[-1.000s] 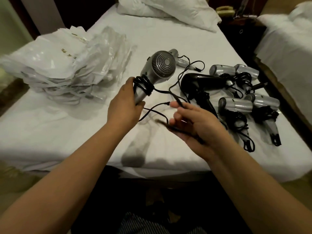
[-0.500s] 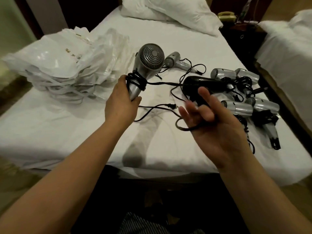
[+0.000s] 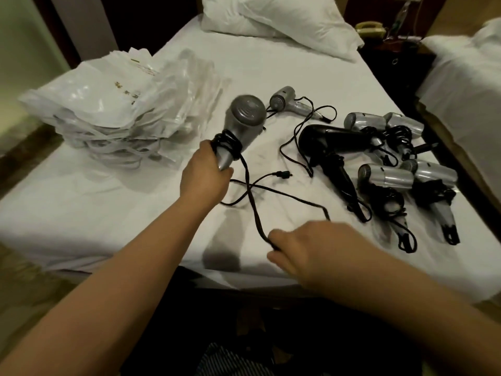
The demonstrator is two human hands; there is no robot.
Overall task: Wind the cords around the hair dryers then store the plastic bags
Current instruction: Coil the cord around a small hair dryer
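Right hand (image 3: pixel 311 248) dropped lower w/ cord (image 3: pixel 254 210), left hand (image 3: pixel 206 177) still gripping dryer (image 3: pixel 241 123)

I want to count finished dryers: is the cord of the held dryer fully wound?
Partly wound. Some coils wrap the handle of the held dryer, but the cord trails to the right hand.

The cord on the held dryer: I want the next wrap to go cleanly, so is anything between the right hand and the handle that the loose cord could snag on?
Nothing visible blocks it. The cord runs free from the coils on the held dryer, gripped by the left hand, to the right hand. It only crosses its own slack on the sheet; the black dryer lies clear.
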